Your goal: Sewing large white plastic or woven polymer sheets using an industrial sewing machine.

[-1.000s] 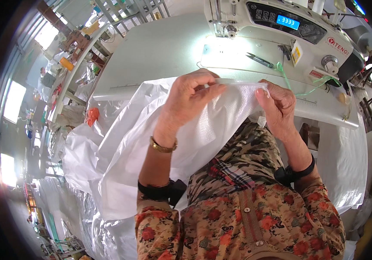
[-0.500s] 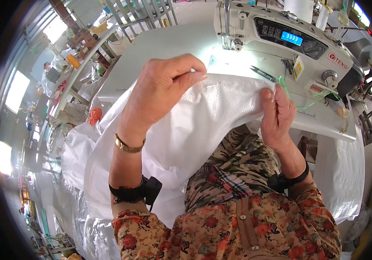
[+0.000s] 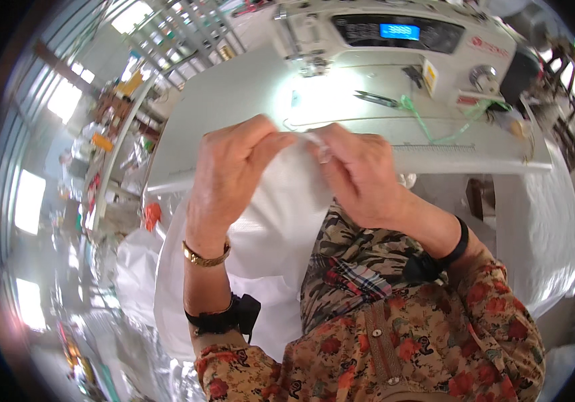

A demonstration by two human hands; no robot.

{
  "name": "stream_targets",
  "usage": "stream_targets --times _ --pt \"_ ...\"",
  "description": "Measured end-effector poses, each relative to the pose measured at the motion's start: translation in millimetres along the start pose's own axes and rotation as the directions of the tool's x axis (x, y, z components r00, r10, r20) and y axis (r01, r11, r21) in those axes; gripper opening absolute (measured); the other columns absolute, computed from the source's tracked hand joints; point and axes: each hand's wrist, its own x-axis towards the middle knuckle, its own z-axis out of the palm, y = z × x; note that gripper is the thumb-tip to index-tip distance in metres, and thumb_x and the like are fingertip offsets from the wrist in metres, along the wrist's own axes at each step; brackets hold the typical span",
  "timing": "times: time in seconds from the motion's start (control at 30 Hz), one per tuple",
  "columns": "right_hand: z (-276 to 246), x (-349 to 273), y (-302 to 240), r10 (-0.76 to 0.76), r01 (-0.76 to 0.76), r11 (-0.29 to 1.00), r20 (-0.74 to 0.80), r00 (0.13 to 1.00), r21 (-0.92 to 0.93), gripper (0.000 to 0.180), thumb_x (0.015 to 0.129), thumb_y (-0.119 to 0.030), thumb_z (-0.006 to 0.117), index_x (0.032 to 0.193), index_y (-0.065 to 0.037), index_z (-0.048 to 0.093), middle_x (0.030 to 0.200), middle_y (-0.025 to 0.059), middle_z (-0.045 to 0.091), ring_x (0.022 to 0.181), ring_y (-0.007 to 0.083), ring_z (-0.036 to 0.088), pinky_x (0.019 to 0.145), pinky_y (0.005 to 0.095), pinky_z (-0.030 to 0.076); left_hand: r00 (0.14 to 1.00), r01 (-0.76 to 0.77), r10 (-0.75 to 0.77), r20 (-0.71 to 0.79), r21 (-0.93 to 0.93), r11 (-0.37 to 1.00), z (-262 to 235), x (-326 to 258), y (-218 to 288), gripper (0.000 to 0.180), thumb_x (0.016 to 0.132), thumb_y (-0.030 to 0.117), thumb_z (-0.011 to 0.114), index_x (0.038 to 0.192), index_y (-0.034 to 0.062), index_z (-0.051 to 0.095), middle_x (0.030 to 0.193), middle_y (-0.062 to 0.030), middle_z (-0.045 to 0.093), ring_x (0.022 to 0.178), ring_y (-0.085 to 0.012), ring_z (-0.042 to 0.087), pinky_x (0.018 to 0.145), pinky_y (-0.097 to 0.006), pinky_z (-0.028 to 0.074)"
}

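White woven plastic fabric hangs from my two hands over the front edge of the sewing machine table and down across my lap. My left hand pinches its upper edge between thumb and fingers. Close beside it, my right hand is closed on the fabric's corner, with a bit of white showing at the fingertips. Both hands are in front of the lit needle area of the sewing machine. Fingers hide part of the fabric edge.
Thread snips and a green strip lie on the machine table, right of the needle area. More white sheeting hangs at the right. A side table with clutter stands left, and metal racks stand behind.
My right hand has moved left with the fabric corner, up close to my left hand. The stretched fabric edge between them is now gathered short. The view has shifted too.
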Motion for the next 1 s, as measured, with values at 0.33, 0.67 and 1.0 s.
stream_targets --times 0.33,0.67,1.0 --pt "28 -66 29 0.139 -0.106 0.957 -0.108 0.984 0.271 0.022 0.087 0.001 0.055 0.109 0.001 0.055 0.098 0.0162 0.062 0.084 0.0289 0.06 0.075 0.0365 0.048 0.998 0.011 -0.009 -0.065 0.035 0.999 7 9 -35 0.027 0.093 0.017 0.061 0.076 -0.0015 0.051 0.059 -0.0028 0.035 0.054 -0.0104 0.029 0.047 -0.025 0.026" --pt "77 -94 76 0.375 -0.521 0.68 0.367 0.852 0.515 0.023 0.09 -0.01 0.056 0.112 -0.002 0.057 0.108 0.009 0.058 0.1 0.0182 0.056 0.087 0.0338 0.044 0.999 0.027 -0.023 -0.041 0.089 0.996 9 17 -47 0.028 0.094 0.018 0.06 0.075 0.0001 0.05 0.059 -0.0013 0.033 0.055 -0.0097 0.027 0.048 -0.025 0.024" --pt "55 -111 64 0.297 -0.527 0.534 0.438 0.849 0.661 0.019 0.088 -0.019 0.063 0.096 -0.002 0.064 0.082 0.0065 0.063 0.072 0.0153 0.057 0.07 0.0296 0.046 0.982 -0.014 0.112 -0.154 0.527 0.85 -18 15 -85 0.031 0.096 0.022 0.056 0.075 -0.0002 0.052 0.058 -0.0051 0.045 0.051 -0.015 0.036 0.048 -0.028 0.031"
